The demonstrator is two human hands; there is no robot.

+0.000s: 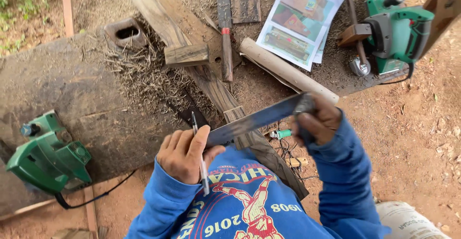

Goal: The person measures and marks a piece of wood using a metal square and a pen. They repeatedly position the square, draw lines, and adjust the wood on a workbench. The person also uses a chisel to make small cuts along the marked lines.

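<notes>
My left hand (185, 153) holds a pen (200, 157) between its fingers and presses on the near end of a flat metal square blade (254, 120). My right hand (314, 121) grips the dark handle end of that square. The blade lies across a long narrow wooden plank (211, 83) that runs from the top of the view down toward my body. A short wooden block (187, 55) rests on the plank farther up. I wear a blue sweatshirt.
A green power tool (48, 155) sits at the left on a big dark slab (57, 83) strewn with wood shavings. Another green power tool (396, 32) lies at top right. Printed sheets (300, 20), a pale round rod (288, 71) and a chisel (225, 32) lie beyond the plank. A white sack (408, 222) is at bottom right.
</notes>
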